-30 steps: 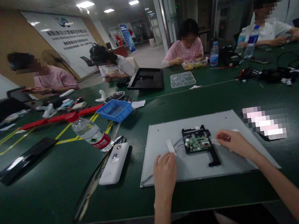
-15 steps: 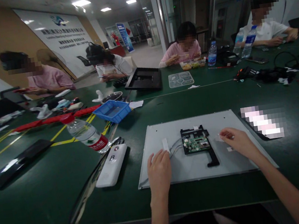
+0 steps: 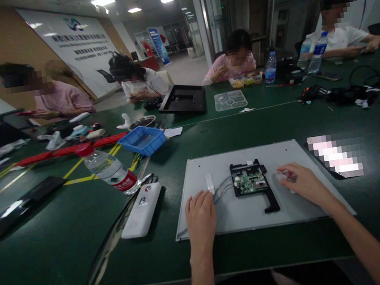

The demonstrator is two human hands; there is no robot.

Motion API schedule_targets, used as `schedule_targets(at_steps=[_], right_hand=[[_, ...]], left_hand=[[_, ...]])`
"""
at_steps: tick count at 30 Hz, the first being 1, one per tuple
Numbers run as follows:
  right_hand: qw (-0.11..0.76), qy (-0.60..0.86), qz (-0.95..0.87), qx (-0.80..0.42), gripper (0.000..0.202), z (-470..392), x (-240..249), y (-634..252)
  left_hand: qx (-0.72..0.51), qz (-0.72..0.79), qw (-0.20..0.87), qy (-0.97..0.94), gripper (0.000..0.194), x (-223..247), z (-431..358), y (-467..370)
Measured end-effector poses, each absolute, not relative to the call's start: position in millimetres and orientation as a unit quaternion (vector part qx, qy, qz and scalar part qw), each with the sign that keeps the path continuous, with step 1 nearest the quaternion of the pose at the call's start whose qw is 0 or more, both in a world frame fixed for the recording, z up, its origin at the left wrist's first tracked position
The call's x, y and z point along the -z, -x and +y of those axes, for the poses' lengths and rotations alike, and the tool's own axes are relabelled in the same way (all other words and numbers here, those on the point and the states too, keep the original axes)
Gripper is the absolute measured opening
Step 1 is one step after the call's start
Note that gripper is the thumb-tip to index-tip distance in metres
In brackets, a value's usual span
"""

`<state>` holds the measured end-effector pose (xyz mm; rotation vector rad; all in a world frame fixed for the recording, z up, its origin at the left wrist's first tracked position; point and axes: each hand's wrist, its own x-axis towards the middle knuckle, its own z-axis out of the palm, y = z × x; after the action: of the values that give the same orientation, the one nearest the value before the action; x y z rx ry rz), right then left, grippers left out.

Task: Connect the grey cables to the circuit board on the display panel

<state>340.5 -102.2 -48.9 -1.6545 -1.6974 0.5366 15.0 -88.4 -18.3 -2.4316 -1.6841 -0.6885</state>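
Observation:
A flat grey panel (image 3: 229, 217) lies on the green table before me. On its middle sits a black bracket (image 3: 271, 201) carrying a green circuit board (image 3: 250, 182). Grey cables (image 3: 222, 187) run from the board's left side toward my left hand (image 3: 201, 214). That hand rests palm down on the panel's left part, fingers laid out, close to a white strip (image 3: 209, 182) stuck there. To the right of the bracket, my right hand (image 3: 299, 181) pinches a small translucent piece (image 3: 281, 175), perhaps tape, just over the panel; its fingers partly hide it.
Left of the panel are a white power bank (image 3: 141, 210), a water bottle (image 3: 111, 170) and a blue tray (image 3: 143, 140). A lit phone (image 3: 335, 155) lies at the right. Several people sit across the table, near a black frame (image 3: 182, 100) and a clear lid (image 3: 230, 100).
My right hand has turned slightly and moved a little lower, with its fingers closer over the translucent piece. The left hand has barely shifted.

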Motion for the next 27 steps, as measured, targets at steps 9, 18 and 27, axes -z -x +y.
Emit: schedule_targets(at_steps=[9, 18, 27], right_hand=[[0.347, 0.629, -0.655, -0.234, 0.03, -101.2, 52.4, -341.5], [0.353, 0.636, -0.652, -0.217, 0.031, -101.2, 52.2, -339.7], [0.381, 0.621, -0.629, -0.27, 0.032, -101.2, 51.5, -335.6]], left_hand=[[0.225, -0.557, 0.038, 0.799, 0.026, 19.9, -86.8, -14.4], [0.232, -0.551, 0.033, 0.801, 0.023, 20.3, -88.1, -17.4], [0.243, -0.549, 0.042, 0.799, 0.024, 20.6, -89.5, -18.7]])
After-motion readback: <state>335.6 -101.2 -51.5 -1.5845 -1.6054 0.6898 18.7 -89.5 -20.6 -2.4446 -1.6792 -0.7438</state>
